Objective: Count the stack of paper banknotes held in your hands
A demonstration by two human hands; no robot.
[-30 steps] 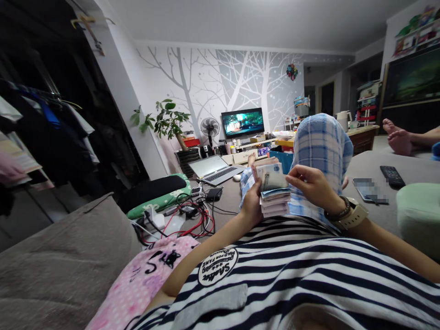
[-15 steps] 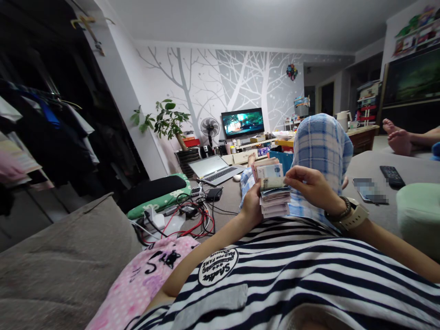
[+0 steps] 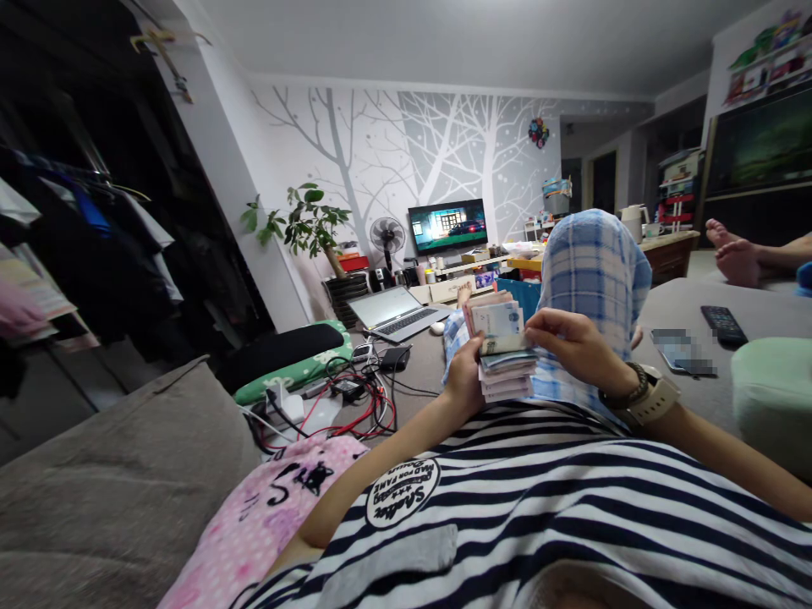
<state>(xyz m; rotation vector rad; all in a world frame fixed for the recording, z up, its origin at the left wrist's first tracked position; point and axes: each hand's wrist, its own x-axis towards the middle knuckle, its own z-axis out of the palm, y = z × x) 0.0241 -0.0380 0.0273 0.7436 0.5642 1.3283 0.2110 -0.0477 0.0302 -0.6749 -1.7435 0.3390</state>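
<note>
A folded stack of banknotes (image 3: 507, 385) is held in front of my raised knee in plaid trousers (image 3: 580, 262). My left hand (image 3: 464, 372) grips the stack from its left side, thumb on the front. The upper part of the stack fans upward, with a pale bluish note foremost and pinkish ones behind. My right hand (image 3: 562, 334) pinches the right edge of a note at the fold, fingers closed. A pale watch (image 3: 653, 402) and a dark bead bracelet are on the right wrist.
On the left lie a laptop (image 3: 397, 313), a tangle of cables (image 3: 355, 402) and a pink blanket (image 3: 266, 516). A phone (image 3: 682, 351), a remote (image 3: 723, 326) and a green cushion (image 3: 774, 397) are at right. Another person's feet (image 3: 736, 254) show beyond.
The foremost notes at the fold have shifted, and more of the pale bluish note's face shows. My hands have barely moved. The television picture differs.
</note>
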